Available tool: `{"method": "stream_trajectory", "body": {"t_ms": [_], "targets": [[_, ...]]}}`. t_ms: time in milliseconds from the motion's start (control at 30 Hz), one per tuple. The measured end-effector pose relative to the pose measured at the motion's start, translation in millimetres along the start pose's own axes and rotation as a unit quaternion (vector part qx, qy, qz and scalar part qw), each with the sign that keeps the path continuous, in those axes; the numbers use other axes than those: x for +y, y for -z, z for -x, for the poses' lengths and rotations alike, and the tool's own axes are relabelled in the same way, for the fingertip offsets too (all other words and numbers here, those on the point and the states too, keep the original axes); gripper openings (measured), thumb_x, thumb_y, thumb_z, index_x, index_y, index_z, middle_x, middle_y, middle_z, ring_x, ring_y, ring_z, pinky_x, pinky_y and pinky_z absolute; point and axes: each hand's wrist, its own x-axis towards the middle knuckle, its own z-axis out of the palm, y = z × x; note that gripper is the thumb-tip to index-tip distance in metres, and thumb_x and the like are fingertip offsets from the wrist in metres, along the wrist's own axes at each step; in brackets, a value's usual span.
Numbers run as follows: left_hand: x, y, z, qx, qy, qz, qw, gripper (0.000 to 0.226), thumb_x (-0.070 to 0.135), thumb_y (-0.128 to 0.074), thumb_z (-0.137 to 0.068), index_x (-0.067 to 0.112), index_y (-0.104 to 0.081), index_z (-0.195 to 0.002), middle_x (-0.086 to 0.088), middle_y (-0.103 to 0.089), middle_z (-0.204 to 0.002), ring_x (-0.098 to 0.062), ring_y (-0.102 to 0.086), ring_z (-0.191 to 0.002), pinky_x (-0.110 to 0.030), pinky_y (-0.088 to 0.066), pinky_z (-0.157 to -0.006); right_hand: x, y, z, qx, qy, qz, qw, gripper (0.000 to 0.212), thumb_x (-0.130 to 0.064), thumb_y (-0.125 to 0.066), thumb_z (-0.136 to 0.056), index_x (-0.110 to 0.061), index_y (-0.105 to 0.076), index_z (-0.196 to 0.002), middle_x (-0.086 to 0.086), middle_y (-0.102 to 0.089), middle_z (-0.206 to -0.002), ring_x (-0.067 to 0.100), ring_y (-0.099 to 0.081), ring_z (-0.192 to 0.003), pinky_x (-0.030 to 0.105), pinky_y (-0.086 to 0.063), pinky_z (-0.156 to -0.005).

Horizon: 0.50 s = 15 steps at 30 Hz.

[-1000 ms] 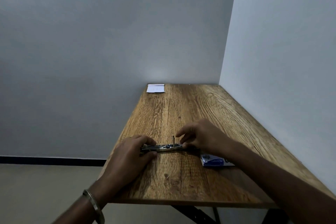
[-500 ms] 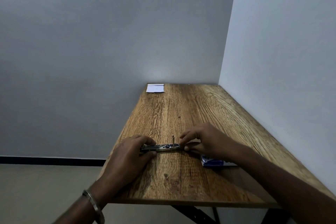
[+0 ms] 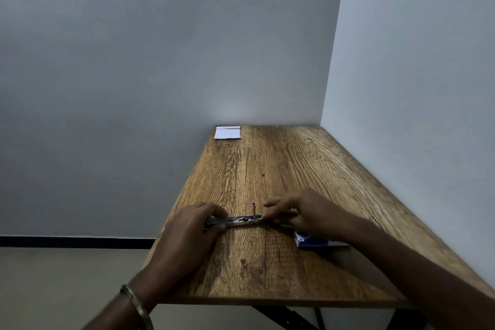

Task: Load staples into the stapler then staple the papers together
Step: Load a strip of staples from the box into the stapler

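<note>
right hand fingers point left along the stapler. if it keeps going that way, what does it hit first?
Most likely the small upright pin rising from the open stapler, just left of the right hand. Past that comes the left hand gripping the other end. Depth is unclear, so the fingers might pass behind the pin.

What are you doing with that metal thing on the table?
A person is loading a stapler. It lies opened out flat on the wooden table. The left hand holds one end down, and the right hand pinches at the other end. A small blue box, likely the staples, sits under the right wrist. The papers wait at the far left corner, not stapled yet.
</note>
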Motion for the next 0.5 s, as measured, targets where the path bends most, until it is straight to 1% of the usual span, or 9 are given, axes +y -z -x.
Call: {"method": "stream_trajectory", "body": {"t_ms": [67,133,233,267,333,400,433,500], "targets": [[-0.4,0.2,0.7,0.001,0.0,0.001,1.0,0.015,0.034,-0.068,-0.087,0.038,-0.067,-0.102,0.023,-0.06,-0.091,0.003,-0.053,-0.086,-0.026,-0.048,-0.073,0.4,0.2,0.2,0.001,-0.01,-0.01,1.0,0.028,-0.011,-0.071,-0.09,-0.027,-0.075,-0.113,-0.006,-0.065,-0.135,0.004,-0.057,-0.124,0.012,-0.043,-0.096],[-0.5,0.3,-0.1,0.002,0.001,0.003,1.0,0.016,0.033,-0.069,-0.087,0.038,-0.067,-0.102,0.024,-0.06,-0.091,0.003,-0.053,-0.085,-0.024,-0.047,-0.071,0.7,0.3,0.0,0.002,-0.02,-0.023,1.0,0.027,-0.011,-0.071,-0.09,-0.027,-0.075,-0.111,-0.007,-0.065,-0.134,0.001,-0.057,-0.121,0.01,-0.042,-0.093],[0.2,0.4,-1.3,-0.001,0.003,0.005,1.0,0.015,0.033,-0.069,-0.087,0.038,-0.067,-0.102,0.024,-0.06,-0.091,0.003,-0.053,-0.085,-0.025,-0.048,-0.071,2.2,1.1,0.4,-0.003,-0.021,-0.036,0.999,0.027,-0.011,-0.071,-0.09,-0.027,-0.076,-0.11,-0.008,-0.065,-0.135,-0.013,-0.054,-0.107,0.001,-0.042,-0.081],[0.5,0.5,-1.2,0.0,0.002,0.005,1.0,0.015,0.033,-0.069,-0.087,0.038,-0.066,-0.101,0.024,-0.06,-0.091,0.003,-0.053,-0.085,-0.025,-0.048,-0.071,3.0,1.8,0.7,-0.005,-0.021,-0.038,0.999,0.027,-0.011,-0.07,-0.09,-0.027,-0.076,-0.11,-0.008,-0.064,-0.135,-0.013,-0.053,-0.107,0.001,-0.043,-0.08],[0.2,0.7,-0.6,0.002,0.004,0.003,1.0,0.015,0.033,-0.068,-0.088,0.039,-0.066,-0.101,0.024,-0.06,-0.091,0.003,-0.053,-0.086,-0.024,-0.047,-0.071,5.4,4.8,2.3,-0.006,-0.033,-0.049,0.998,0.027,-0.01,-0.07,-0.09,-0.027,-0.077,-0.109,-0.009,-0.063,-0.136,-0.007,-0.055,-0.112,0.005,-0.046,-0.08],[-0.3,0.8,-0.4,0.001,0.005,0.0,1.0,0.015,0.033,-0.068,-0.088,0.038,-0.067,-0.102,0.024,-0.06,-0.092,0.003,-0.053,-0.087,-0.023,-0.046,-0.072,9.3,9.6,4.9,-0.005,-0.046,-0.064,0.997,0.027,-0.009,-0.07,-0.09,-0.028,-0.078,-0.107,-0.013,-0.064,-0.13,-0.002,-0.058,-0.112,0.005,-0.049,-0.078],[-0.3,0.9,-0.4,0.0,0.004,-0.002,1.0,0.015,0.034,-0.068,-0.088,0.038,-0.067,-0.103,0.025,-0.06,-0.093,0.004,-0.053,-0.087,-0.022,-0.045,-0.072,11.3,12.1,6.2,-0.006,-0.051,-0.065,0.997,0.027,-0.008,-0.071,-0.09,-0.029,-0.078,-0.106,-0.015,-0.064,-0.127,-0.001,-0.059,-0.112,0.006,-0.05,-0.079],[-0.2,0.8,-0.8,-0.001,-0.001,-0.005,1.0,0.015,0.035,-0.067,-0.088,0.038,-0.066,-0.103,0.026,-0.059,-0.093,0.004,-0.052,-0.088,-0.022,-0.044,-0.072,15.3,15.3,8.6,-0.002,-0.058,-0.055,0.997,0.028,-0.009,-0.071,-0.089,-0.031,-0.078,-0.105,-0.012,-0.064,-0.129,0.002,-0.06,-0.115,0.011,-0.051,-0.084]]}}
